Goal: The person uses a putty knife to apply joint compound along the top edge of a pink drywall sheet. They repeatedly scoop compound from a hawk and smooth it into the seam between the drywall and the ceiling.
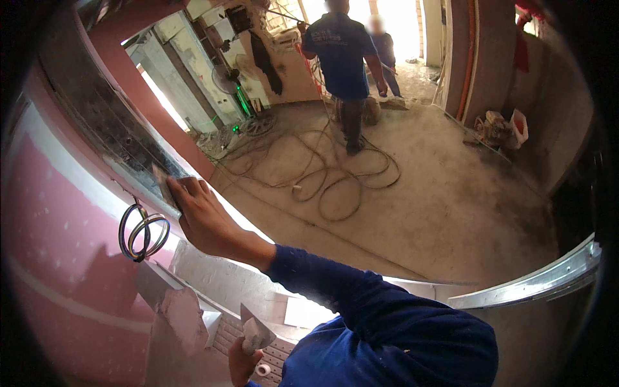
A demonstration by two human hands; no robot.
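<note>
Two hands, two flat tools: the right hand (209, 222) has fingers clamped on a scraper (165, 186) by the dark wall strip (122, 132); the left hand (242, 362), low down, closes its fingers round a putty knife (255, 330) (one pale lump aboard). One wire coil (147, 222) hangs nearby; two people (342, 61) beyond.

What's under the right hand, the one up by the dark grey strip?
Part of a thin tan piece pokes out past the right hand, by the dark grey strip. The hand covers its palm side and whatever lies directly beneath.
</note>
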